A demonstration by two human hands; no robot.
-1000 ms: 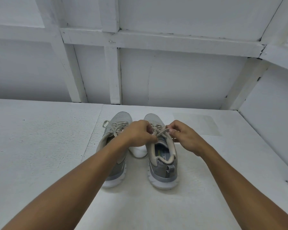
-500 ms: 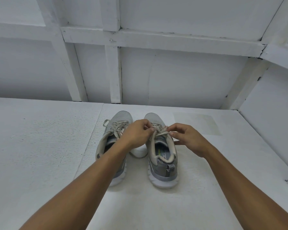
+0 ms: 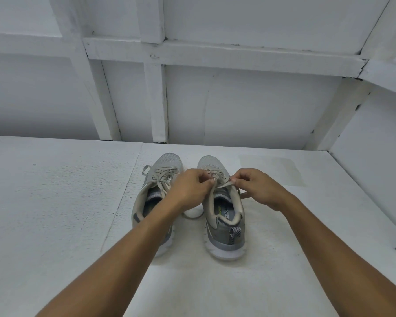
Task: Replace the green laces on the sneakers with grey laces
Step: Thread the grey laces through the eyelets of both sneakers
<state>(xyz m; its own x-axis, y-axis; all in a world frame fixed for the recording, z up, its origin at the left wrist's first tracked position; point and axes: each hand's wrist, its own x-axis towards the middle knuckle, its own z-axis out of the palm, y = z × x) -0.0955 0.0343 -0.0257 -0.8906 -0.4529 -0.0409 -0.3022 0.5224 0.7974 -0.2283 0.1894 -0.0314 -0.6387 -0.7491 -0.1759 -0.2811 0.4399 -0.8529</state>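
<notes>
Two grey sneakers stand side by side on the white surface, toes pointing away from me. The left sneaker point(image 3: 151, 202) carries a pale grey lace, and my left forearm crosses over its heel. Over the tongue of the right sneaker point(image 3: 224, 225), my left hand point(image 3: 189, 187) pinches the pale grey lace point(image 3: 223, 184) near the top eyelets. My right hand point(image 3: 257, 186) pinches the other end of that lace between thumb and forefinger. A loop of lace point(image 3: 192, 216) lies between the two shoes. No green lace is visible.
The white textured table point(image 3: 55, 213) stretches left and right of the shoes. A white panelled wall point(image 3: 238, 106) with wooden battens rises behind it, and a side wall closes in at the right.
The lace between my hands has been drawn a little tighter across the right sneaker's tongue. The shoes stay where they were.
</notes>
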